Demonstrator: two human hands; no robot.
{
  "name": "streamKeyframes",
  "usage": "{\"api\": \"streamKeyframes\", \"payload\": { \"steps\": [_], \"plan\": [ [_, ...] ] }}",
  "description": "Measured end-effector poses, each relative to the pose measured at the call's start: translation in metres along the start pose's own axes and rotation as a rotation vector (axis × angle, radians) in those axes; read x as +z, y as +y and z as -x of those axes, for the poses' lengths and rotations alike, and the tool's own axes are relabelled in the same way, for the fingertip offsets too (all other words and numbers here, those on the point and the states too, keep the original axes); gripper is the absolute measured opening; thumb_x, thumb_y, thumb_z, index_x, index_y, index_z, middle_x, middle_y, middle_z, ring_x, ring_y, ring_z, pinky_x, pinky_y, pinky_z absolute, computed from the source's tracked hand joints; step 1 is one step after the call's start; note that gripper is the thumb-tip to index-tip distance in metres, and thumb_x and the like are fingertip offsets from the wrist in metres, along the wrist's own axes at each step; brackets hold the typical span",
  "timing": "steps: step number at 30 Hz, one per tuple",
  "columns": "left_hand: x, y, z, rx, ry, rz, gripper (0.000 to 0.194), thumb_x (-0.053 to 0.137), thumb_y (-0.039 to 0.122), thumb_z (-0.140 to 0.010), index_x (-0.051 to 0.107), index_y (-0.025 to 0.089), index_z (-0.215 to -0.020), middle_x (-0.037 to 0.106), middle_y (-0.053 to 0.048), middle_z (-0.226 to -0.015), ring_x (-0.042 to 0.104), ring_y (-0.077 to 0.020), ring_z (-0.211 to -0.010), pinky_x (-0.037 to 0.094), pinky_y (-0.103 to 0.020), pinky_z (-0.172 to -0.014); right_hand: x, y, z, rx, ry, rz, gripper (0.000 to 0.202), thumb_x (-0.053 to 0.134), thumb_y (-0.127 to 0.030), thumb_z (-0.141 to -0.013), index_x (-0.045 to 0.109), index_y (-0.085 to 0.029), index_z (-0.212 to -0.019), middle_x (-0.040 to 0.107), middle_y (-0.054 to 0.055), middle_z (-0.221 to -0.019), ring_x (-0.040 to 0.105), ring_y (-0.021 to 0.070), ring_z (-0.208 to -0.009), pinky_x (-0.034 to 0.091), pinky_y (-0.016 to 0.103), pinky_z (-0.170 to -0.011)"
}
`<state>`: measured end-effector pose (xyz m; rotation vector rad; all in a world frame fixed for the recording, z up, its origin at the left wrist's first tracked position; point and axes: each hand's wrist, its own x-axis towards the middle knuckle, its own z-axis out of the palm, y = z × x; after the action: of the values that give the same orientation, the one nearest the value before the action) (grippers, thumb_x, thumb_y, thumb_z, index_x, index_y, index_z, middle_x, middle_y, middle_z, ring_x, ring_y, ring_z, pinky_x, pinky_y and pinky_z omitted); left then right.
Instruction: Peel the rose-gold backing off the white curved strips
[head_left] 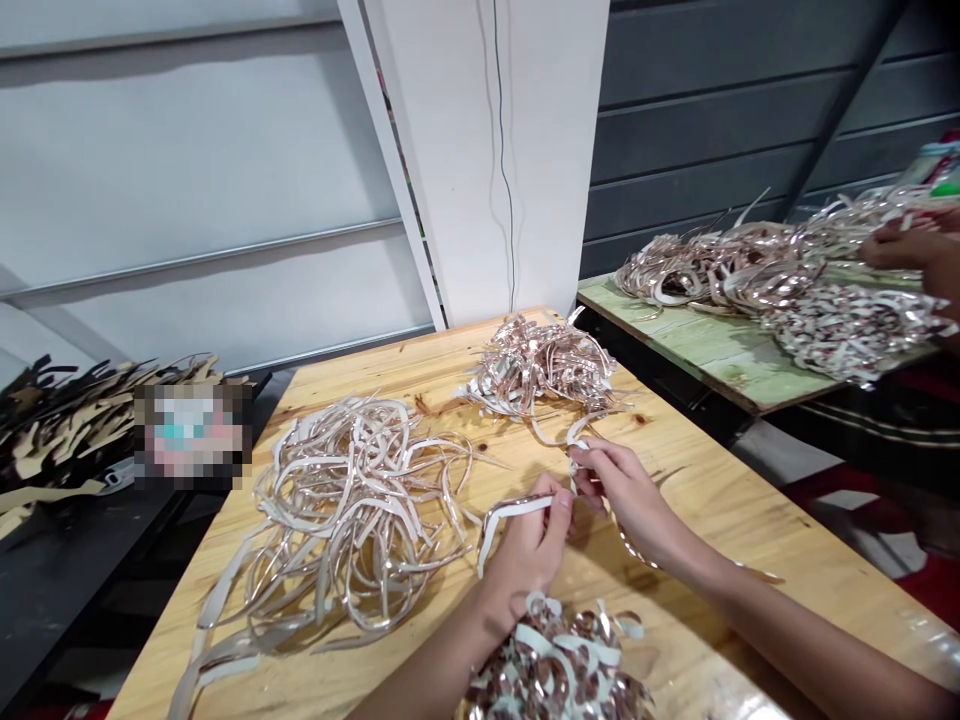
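Observation:
Thumb and fingers of my left hand (534, 540) pinch a shiny rose-gold strip with a pale backing (517, 507); one end of it droops over the wrist. Just to the right, almost touching, my right hand (619, 490) is closed with its fingertips on a similar strip (579, 428), and another length trails beneath that palm. A large tangle of loose strips (352, 510) lies to the left of my hands. Beyond them is a bunched pile of glossy rose-gold strips (540, 365). A heap of curled, looped strips (562, 660) sits close in front of me, between my forearms.
All this rests on a wooden table (420, 385). At the right, another person's hand (907, 240) works over strip piles (780, 265) on a green-topped table (697, 350). Black and tan strips (82, 420) cover part of a dark table (67, 580) at left. A white pillar (517, 150) stands behind.

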<state>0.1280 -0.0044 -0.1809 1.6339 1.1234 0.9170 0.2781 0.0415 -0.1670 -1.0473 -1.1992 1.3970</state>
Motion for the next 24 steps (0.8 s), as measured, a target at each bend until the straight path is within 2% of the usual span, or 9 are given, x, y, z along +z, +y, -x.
{"api": "streamKeyframes", "payload": {
  "steps": [8, 17, 24],
  "plan": [
    [0.0, 0.0, 0.0, -0.002, -0.016, -0.026, 0.034, 0.029, 0.046, -0.111, 0.05, 0.023, -0.097, 0.052, 0.002, -0.084, 0.051, -0.0166, -0.079, 0.04, -0.029, -0.077, 0.001, 0.001, 0.0, 0.006, -0.01, 0.012, 0.032, 0.061, -0.037, -0.089, 0.048, -0.023, -0.063, 0.043, -0.006, -0.051, 0.034, 0.0118, -0.045, 0.025, 0.026, -0.044],
    [-0.001, 0.002, -0.003, 0.047, -0.024, -0.046, 0.026, 0.03, 0.039, -0.11, 0.048, 0.024, -0.098, 0.06, -0.003, -0.098, 0.056, -0.0186, -0.092, 0.044, -0.03, -0.087, -0.002, 0.011, 0.0, -0.075, -0.098, 0.166, 0.035, 0.059, -0.037, -0.094, 0.048, -0.023, -0.063, 0.044, -0.007, -0.051, 0.036, 0.0127, -0.046, 0.026, 0.026, -0.045],
    [-0.001, 0.002, -0.002, 0.041, -0.019, -0.068, 0.028, 0.031, 0.04, -0.11, 0.05, 0.024, -0.099, 0.06, -0.002, -0.093, 0.057, -0.0195, -0.088, 0.046, -0.031, -0.083, -0.001, 0.011, 0.0, -0.07, -0.092, 0.154, 0.035, 0.061, -0.039, -0.093, 0.05, -0.023, -0.063, 0.041, -0.007, -0.049, 0.034, 0.0124, -0.045, 0.025, 0.026, -0.043]
  ]
}}
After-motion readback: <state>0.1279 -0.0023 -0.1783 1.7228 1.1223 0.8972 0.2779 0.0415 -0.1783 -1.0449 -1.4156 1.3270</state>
